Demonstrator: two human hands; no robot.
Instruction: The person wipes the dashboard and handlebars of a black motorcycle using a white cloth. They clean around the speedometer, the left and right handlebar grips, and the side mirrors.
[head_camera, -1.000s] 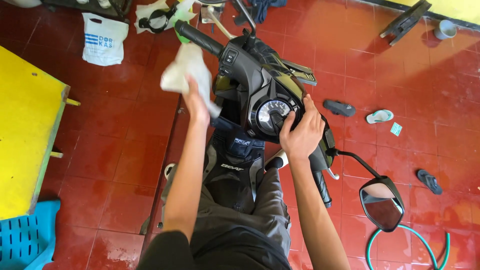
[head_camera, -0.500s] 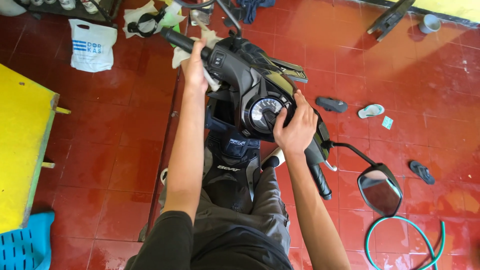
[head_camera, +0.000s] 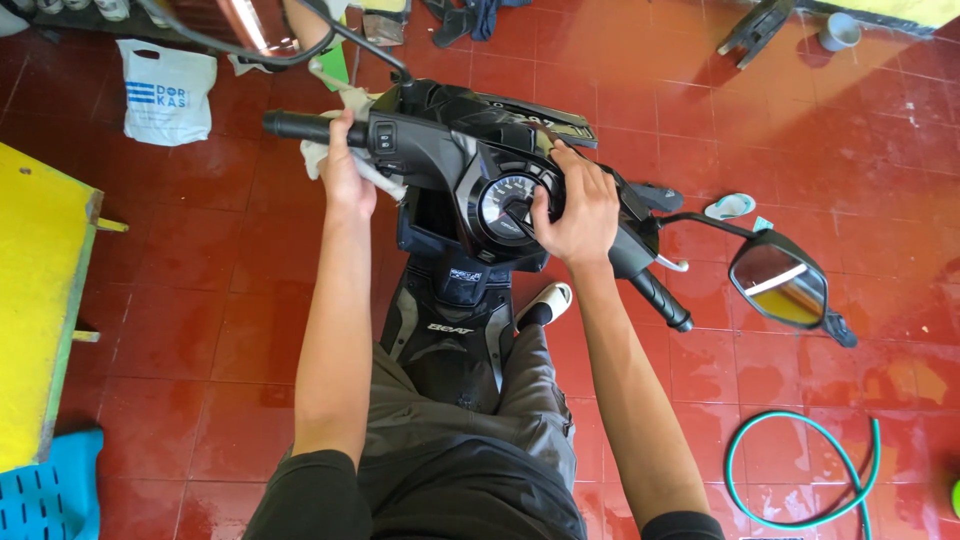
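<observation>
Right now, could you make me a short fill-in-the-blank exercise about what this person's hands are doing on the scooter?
1. The left hand presses a pale ____ against the black scooter handlebar.
2. The right hand rests on the round ____ at the handlebar's middle.
3. A coiled green ____ lies on the red tiled floor.

Missing words: cloth; speedometer; hose

I see bright, even daylight. The wet red floor (head_camera: 850, 180) glares at far right, shadows stay soft, the right mirror (head_camera: 778, 283) glints, focus is sharp, and the edges bend slightly.
</observation>
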